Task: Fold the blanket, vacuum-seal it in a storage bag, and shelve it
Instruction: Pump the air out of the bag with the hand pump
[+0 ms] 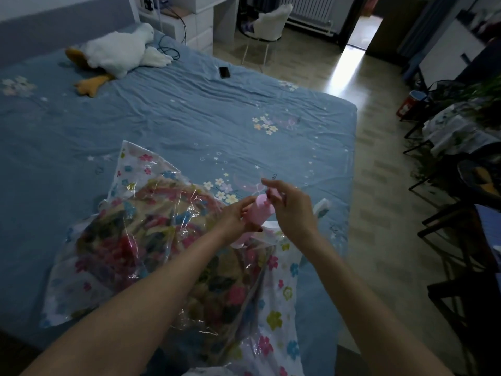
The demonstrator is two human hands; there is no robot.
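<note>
Above the storage bag (151, 234), both hands' fingers (244, 204) curled round a pink pump (259, 210)

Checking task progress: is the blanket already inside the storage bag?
Yes, the colourful blanket shows through the clear flowered storage bag on the bed.

The storage bag (151, 202) was glossy clear plastic, crinkled and catching light, over the soft, fuzzy blanket (151, 240). The pump (259, 210) I held looked like smooth matt pink plastic. My bedsheet (189, 109) was wrinkled matt cloth; the floor (366, 85) shone.
</note>
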